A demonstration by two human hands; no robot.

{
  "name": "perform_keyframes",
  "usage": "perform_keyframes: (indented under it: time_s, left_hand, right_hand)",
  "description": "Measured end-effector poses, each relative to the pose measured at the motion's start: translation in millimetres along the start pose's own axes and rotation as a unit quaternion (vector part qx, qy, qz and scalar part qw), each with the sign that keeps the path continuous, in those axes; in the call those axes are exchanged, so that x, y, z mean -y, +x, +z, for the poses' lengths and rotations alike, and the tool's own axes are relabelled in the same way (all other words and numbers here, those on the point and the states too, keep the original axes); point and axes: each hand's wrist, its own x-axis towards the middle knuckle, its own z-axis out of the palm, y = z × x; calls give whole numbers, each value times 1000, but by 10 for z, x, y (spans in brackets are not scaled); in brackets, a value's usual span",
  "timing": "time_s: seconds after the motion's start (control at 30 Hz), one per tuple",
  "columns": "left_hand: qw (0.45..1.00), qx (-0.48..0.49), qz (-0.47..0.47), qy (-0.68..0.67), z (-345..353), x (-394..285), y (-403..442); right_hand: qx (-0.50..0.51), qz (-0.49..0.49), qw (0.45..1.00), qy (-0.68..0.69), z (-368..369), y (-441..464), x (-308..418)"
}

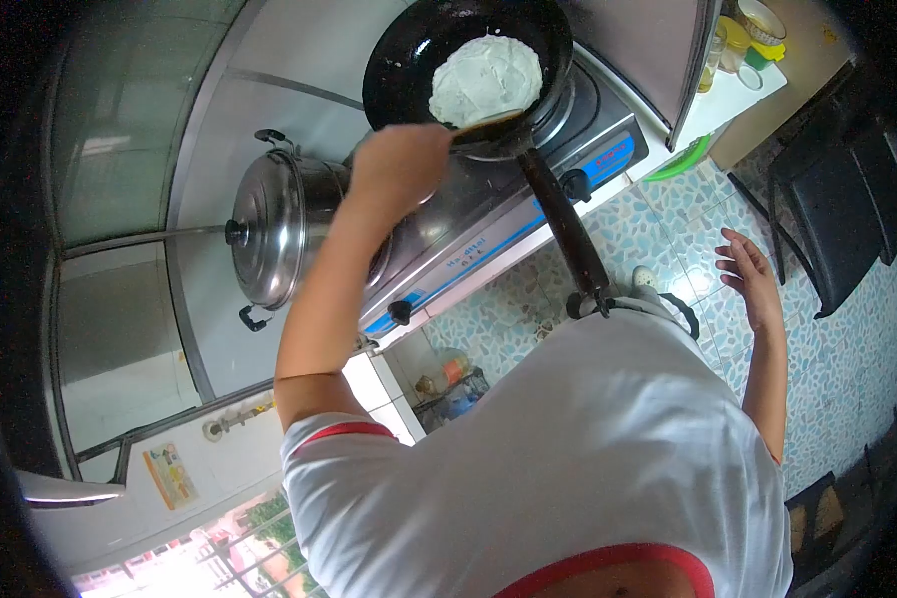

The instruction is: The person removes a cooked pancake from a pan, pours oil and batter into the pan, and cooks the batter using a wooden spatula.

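Head view, go near to far. What's closest?
White shirt (568, 429) with red trim, bottom of frame. Wok handle (565, 214) points back at the waist; its end overlaps the shirt hem, can't tell if it touches.

Right hand (749, 279)?
Hangs out to the side over the tiled floor (807, 389), fingers loosely apart. Nearest thing is a black chair (832, 224), just beyond.

Left hand (401, 167)?
Clenched in a fist around a tan utensil (493, 121), back of the hand up. Grip end is hidden by the fist.

Where's the food?
White round of food (488, 75), lying in the dark wok (399, 75), off to the right of its middle. Utensil runs along the near edge of it. Contact, can't tell.

And under the wok?
Silver gas stove (468, 239), blue strip and black knobs on the front. Wok sits at the right burner end. Lidded steel pot (269, 229) at the left end, lid on, dark side handles.

Further out?
Green basin (680, 159) low by the stove's right end. Past that, white tabletop (757, 90) with jars (733, 45) and a bowl (760, 20).
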Motion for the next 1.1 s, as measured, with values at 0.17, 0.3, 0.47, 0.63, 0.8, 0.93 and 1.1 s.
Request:
perform_keyframes:
  time_s: [0.17,0.3,0.47,0.63,0.8,0.93,1.1]
  left_hand:
    - [993,-103,-42,-48,-68,279,215]
    - [998,-53,-29,36,34,132,376]
    - [993,-102,62,-24,-143,-78,426]
    - [954,-179,39,-238,-184,338,719]
    - [980,-127,81,-132,-107,406,1037]
    - [971,-103,102,-191,-106,34,1361]
    - [906,-50,29,-420,-279,-60,1847]
  right_hand:
    - [7,-19,1000,2,29,22,39]
    - [15,-17,1000,9,23,3,59]
    - [-16,-4,1000,5,-30,-52,14]
    - [-19,-3,1000,22,-100,-67,-18]
    - [-32,3,999,26,-141,-86,-55]
    - [-40,1,999,34,-149,-96,-66]
    - [-56,9,998,42,-198,-127,-70]
